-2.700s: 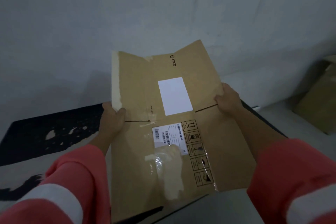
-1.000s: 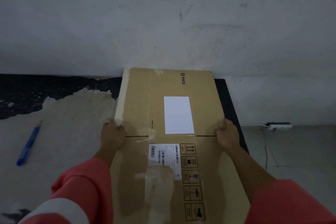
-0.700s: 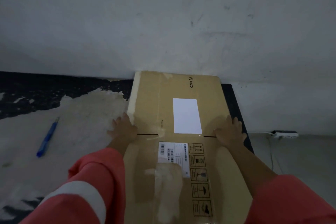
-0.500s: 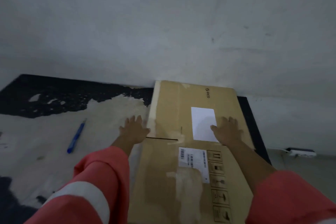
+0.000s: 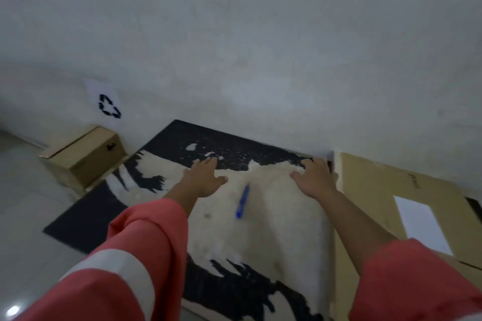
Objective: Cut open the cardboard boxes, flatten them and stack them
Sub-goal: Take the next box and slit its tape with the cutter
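A flattened brown cardboard box (image 5: 375,206) with a white label lies flat on the right side of the worn black mat (image 5: 234,148), against the wall. My left hand (image 5: 206,177) hovers open over the mat, fingers spread, holding nothing. My right hand (image 5: 314,178) is open too, just left of the flattened box's edge. Between the two hands a blue cutter (image 5: 242,202) lies on the mat. A closed, intact cardboard box (image 5: 83,156) stands on the floor at the left, by the wall.
A white sheet with a black recycling symbol (image 5: 108,105) hangs on the grey wall above the intact box. Pale tiled floor (image 5: 23,216) spreads to the left of the mat. The mat's surface is worn to a whitish patch in the middle.
Both hands let go of the flattened box after laying it on the mat, and moved left over the mat. My view swung left, bringing the intact box into sight.
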